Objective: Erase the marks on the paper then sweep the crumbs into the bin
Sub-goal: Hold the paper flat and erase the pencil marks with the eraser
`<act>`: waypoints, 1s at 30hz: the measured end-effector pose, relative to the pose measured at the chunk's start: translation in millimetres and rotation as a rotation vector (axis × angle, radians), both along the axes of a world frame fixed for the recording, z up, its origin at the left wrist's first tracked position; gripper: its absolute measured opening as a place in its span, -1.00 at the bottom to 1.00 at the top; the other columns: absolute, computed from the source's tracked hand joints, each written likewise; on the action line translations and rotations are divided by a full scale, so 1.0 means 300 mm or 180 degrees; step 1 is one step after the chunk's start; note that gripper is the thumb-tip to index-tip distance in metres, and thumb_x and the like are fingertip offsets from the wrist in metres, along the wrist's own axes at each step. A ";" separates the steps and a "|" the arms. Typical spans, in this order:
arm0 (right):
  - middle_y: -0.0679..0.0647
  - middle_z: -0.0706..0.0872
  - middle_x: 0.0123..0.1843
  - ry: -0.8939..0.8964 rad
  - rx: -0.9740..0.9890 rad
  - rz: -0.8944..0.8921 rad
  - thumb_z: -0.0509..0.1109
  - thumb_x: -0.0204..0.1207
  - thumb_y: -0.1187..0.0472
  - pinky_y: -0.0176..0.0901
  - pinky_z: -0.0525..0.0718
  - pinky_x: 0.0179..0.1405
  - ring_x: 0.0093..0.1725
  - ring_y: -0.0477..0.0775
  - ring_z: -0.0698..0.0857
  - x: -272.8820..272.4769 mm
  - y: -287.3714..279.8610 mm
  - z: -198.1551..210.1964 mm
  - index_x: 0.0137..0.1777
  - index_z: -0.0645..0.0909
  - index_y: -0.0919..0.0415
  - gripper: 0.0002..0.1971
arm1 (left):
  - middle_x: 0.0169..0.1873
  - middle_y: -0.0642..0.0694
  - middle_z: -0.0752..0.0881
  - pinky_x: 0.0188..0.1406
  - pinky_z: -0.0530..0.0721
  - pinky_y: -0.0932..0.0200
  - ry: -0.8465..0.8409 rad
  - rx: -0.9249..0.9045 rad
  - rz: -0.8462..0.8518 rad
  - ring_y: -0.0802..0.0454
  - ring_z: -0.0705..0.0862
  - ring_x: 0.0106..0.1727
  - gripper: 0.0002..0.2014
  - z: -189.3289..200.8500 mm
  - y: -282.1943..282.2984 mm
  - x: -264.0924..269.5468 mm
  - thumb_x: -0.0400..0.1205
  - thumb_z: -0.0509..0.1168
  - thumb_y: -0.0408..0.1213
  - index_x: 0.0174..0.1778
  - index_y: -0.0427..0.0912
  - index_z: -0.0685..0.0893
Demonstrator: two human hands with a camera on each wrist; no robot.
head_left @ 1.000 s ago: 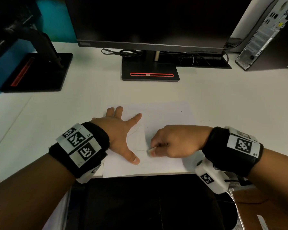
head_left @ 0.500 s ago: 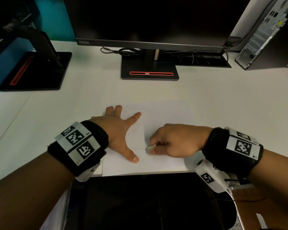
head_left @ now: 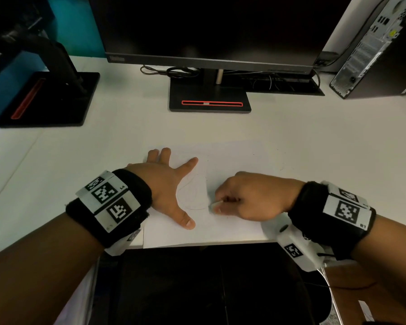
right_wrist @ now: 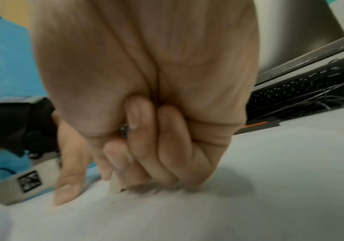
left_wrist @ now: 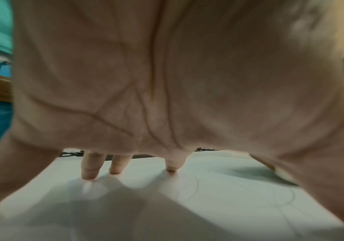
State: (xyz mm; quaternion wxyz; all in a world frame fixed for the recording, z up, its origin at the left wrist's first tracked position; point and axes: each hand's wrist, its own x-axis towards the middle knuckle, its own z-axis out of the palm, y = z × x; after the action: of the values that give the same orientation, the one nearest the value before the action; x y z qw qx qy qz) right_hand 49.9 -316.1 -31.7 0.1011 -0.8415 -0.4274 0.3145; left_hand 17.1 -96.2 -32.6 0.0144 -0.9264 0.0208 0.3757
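Left hand (head_left: 167,184) is lying flat, fingers spread, pressing the paper (head_left: 232,160) at desk (head_left: 80,160) front edge. Right hand (head_left: 251,198) is pinching a white eraser (head_left: 215,204) w/ curled fingers, tip touching the pencil marks (head_left: 192,195).

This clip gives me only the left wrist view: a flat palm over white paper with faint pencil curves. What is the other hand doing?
Observer: The right hand pinches a small white eraser right beside the pencilled curve.
Operator: Is the eraser actually on the sheet?
Observer: Yes, in the right wrist view its end touches the white sheet of paper.
Operator: Where does the sheet lie?
Observer: At the near edge of the white desk, in front of the black monitor stand.
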 end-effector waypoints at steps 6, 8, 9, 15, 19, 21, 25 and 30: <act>-0.05 0.47 -0.46 0.0056 -0.0111 -0.0029 0.27 0.77 -0.12 -0.26 0.39 -0.36 -0.45 -0.10 0.43 0.009 -0.008 0.007 -0.29 0.53 0.20 -0.53 | 0.69 -0.15 -0.47 0.63 0.18 -0.46 -0.0004 -0.0002 0.0000 -0.24 -0.48 0.70 0.48 0.002 -0.001 0.001 0.09 0.48 0.61 0.56 0.42 -0.58; -0.06 0.49 -0.46 0.0043 -0.0051 0.0060 0.27 0.77 -0.12 -0.29 0.40 -0.38 -0.44 -0.09 0.44 0.000 -0.007 0.000 -0.27 0.55 0.19 -0.54 | 0.69 -0.16 -0.47 0.63 0.18 -0.46 -0.0002 0.0001 0.0002 -0.25 -0.48 0.70 0.48 0.002 0.001 0.000 0.08 0.48 0.61 0.56 0.42 -0.58; -0.08 0.48 -0.47 0.0110 -0.0107 0.0153 0.27 0.77 -0.12 -0.30 0.39 -0.39 -0.45 -0.09 0.43 -0.008 -0.010 -0.001 -0.27 0.55 0.17 -0.55 | 0.69 -0.16 -0.47 0.63 0.18 -0.46 0.0000 -0.0002 0.0001 -0.25 -0.48 0.70 0.48 0.002 0.001 0.000 0.08 0.48 0.61 0.56 0.42 -0.58; -0.08 0.43 -0.51 0.0027 -0.0002 -0.0047 0.28 0.76 -0.11 -0.29 0.36 -0.40 -0.46 -0.08 0.41 0.007 -0.023 -0.006 -0.34 0.48 0.16 -0.52 | 0.69 -0.17 -0.48 0.63 0.17 -0.48 -0.0023 -0.0005 -0.0003 -0.26 -0.47 0.70 0.48 -0.004 0.002 0.002 0.07 0.47 0.62 0.56 0.43 -0.57; -0.09 0.44 -0.48 0.0277 -0.0195 0.0102 0.29 0.76 -0.12 -0.26 0.38 -0.37 -0.46 -0.08 0.39 -0.015 -0.034 -0.001 -0.31 0.50 0.15 -0.54 | 0.69 -0.16 -0.48 0.64 0.16 -0.46 -0.0033 -0.0027 0.0012 -0.24 -0.49 0.70 0.48 -0.003 0.004 0.001 0.06 0.48 0.62 0.56 0.44 -0.57; -0.06 0.44 -0.46 0.0193 -0.0190 -0.0030 0.28 0.75 -0.14 -0.22 0.38 -0.36 -0.46 -0.09 0.37 0.006 -0.049 0.012 -0.30 0.50 0.20 -0.52 | 0.69 -0.15 -0.48 0.64 0.15 -0.46 -0.0052 -0.0045 0.0013 -0.23 -0.50 0.69 0.48 -0.005 0.004 0.001 0.07 0.48 0.61 0.56 0.44 -0.56; -0.07 0.43 -0.47 0.0128 0.0130 -0.0510 0.29 0.75 -0.11 -0.17 0.40 -0.37 -0.48 -0.10 0.36 0.037 -0.073 0.008 -0.33 0.46 0.23 -0.50 | 0.69 -0.15 -0.49 0.64 0.15 -0.47 -0.0114 -0.0129 0.0063 -0.23 -0.48 0.70 0.44 -0.001 0.006 -0.008 0.10 0.48 0.60 0.56 0.47 -0.54; -0.03 0.50 -0.45 0.0198 0.0281 -0.0807 0.28 0.76 -0.08 -0.16 0.45 -0.35 -0.48 -0.09 0.41 0.001 -0.080 -0.021 -0.24 0.52 0.35 -0.50 | 0.69 -0.26 -0.47 0.63 0.12 -0.53 -0.0186 -0.0362 0.0093 -0.38 -0.46 0.69 0.20 0.005 0.006 -0.014 0.23 0.44 0.58 0.42 0.76 -0.47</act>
State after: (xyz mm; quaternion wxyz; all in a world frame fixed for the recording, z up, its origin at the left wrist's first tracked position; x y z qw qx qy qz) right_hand 50.1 -340.1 -38.0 0.1901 -0.8733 -0.3278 0.3061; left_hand 13.0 -94.4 -31.1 -0.0433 -0.9365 0.0282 0.3468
